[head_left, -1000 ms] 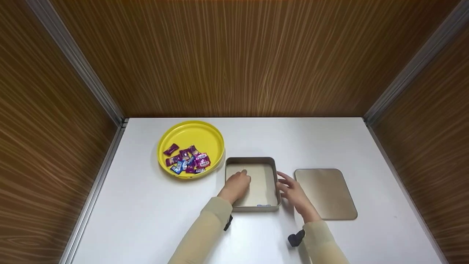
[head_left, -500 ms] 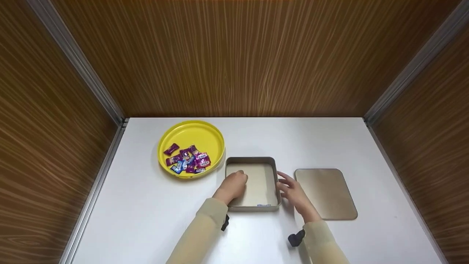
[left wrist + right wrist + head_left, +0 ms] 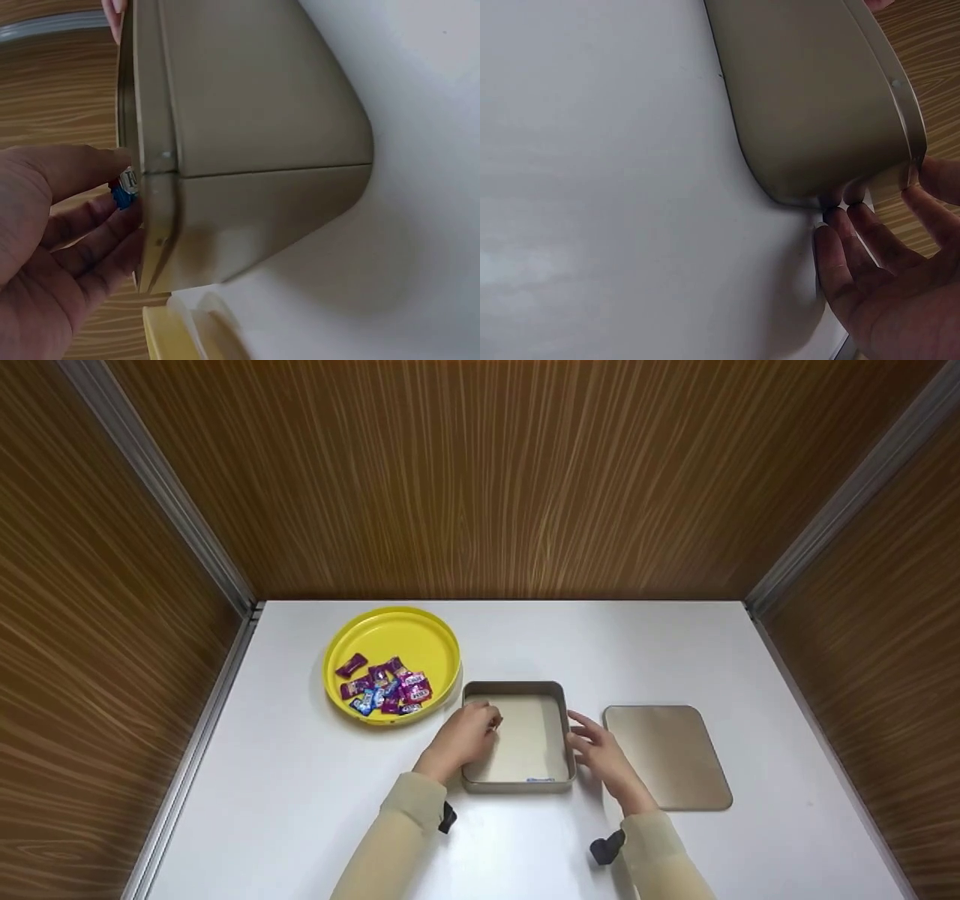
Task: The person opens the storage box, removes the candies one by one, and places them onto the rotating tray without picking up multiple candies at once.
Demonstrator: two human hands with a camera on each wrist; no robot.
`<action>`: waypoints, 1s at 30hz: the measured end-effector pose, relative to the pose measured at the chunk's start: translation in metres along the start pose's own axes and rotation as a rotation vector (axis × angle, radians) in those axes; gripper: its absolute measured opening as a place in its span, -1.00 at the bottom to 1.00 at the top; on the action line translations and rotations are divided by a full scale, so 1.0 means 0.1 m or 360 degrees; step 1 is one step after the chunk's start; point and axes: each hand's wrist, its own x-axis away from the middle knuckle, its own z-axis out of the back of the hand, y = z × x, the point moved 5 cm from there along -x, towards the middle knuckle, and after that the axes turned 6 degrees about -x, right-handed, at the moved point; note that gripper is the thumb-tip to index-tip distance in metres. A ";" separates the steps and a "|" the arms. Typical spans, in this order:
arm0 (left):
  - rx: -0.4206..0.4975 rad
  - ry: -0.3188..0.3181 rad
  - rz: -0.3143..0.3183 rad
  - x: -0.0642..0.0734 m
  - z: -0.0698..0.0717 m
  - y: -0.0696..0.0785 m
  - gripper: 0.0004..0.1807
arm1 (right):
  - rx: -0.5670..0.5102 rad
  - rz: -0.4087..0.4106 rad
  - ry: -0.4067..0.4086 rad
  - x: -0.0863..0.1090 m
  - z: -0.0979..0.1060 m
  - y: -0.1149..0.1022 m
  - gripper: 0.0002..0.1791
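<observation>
A tin box (image 3: 525, 787), without its lid, stands on the white table, with a small wrapped candy (image 3: 540, 780) inside along its near wall. My left hand (image 3: 463, 737) is over the tin's left side. In the left wrist view it pinches a blue wrapped candy (image 3: 124, 190) between thumb and fingers; the tin's rim partly hides it. The fingertips of my right hand (image 3: 606, 757) touch the outside of the tin's right wall, the fingers extended; the right wrist view shows this contact up close.
A round yellow tray (image 3: 409, 634) holds several purple, pink and blue wrapped candies (image 3: 386, 690) to the left of the tin. The flat tin lid (image 3: 667, 757) lies on the table at the right. Wood-grain panels (image 3: 487, 480) enclose the table.
My left hand has drawn back to the left, from the tin's interior toward its left wall, and its fingertips have come into view. My right hand has stayed against the tin.
</observation>
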 end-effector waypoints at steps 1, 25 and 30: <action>0.0032 0.0019 0.0005 0.01 0.02 -0.01 -0.91 | -0.0002 0.0000 0.0004 0.00 0.00 0.00 -0.45; 0.0274 0.0755 0.0357 0.23 0.40 -0.70 -0.78 | 0.0043 -0.0037 -0.0006 0.01 0.00 0.01 -0.43; 0.0255 0.0754 0.0476 0.24 0.39 -0.91 -0.81 | 0.0049 -0.0016 -0.0003 0.01 0.00 0.00 -0.44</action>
